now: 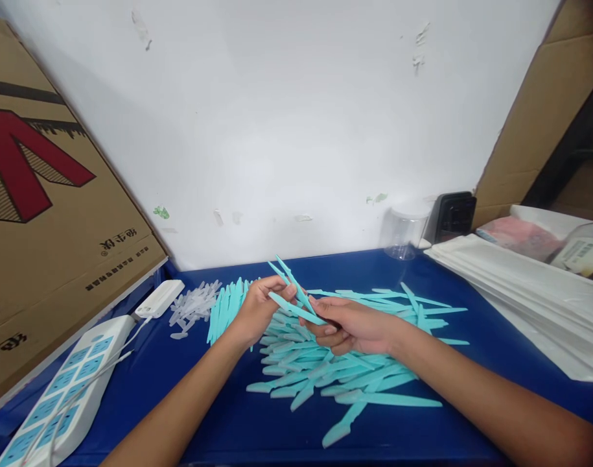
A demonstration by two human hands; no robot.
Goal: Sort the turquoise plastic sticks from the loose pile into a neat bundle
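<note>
Blue desk (218, 415) below, my left fingers (275, 283) and right fingers (320, 329) pinch turquoise sticks (296, 309) above the pile (325, 373); they look light, stiff, perhaps slippery, best taken around the middle.

The right hand (355, 325) and right forearm (464, 371) hide part of a turquoise stick pile (306, 370); the left hand (258, 310) covers the edge of a turquoise stick row (224, 310). The bottom edge crops the power strip (88, 370), the left edge a cardboard box (89, 214). One label (579, 250) (far right) is too blurred to read.
</note>
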